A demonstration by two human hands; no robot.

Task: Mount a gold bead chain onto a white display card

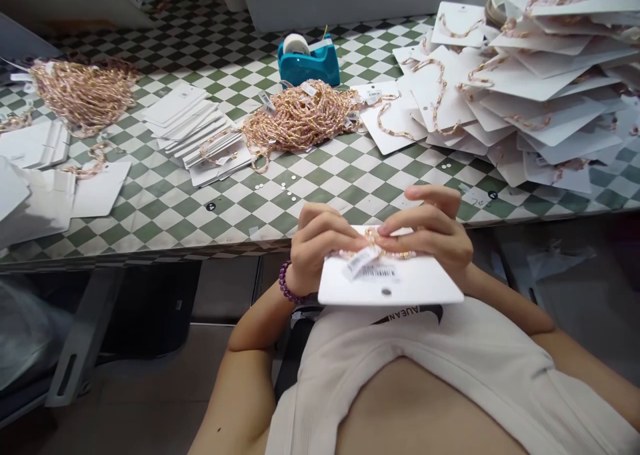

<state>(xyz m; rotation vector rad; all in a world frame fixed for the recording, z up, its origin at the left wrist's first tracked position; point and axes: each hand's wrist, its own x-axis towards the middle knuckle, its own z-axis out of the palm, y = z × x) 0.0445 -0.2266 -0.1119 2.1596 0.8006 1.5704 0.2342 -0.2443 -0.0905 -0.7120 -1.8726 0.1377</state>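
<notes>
Close to my chest I hold a white display card with both hands. My left hand grips its left top edge, a purple bead band on that wrist. My right hand holds the right top edge. Between the fingertips a pink-and-gold beaded bracelet lies across the card, with a small barcode tag hanging from it. The fingers of both hands pinch the bracelet against the card.
A green-and-white checkered table lies ahead. On it are a heap of loose bracelets, a teal tape dispenser, a stack of blank cards, a big pile of carded bracelets at right, and another bracelet heap at left.
</notes>
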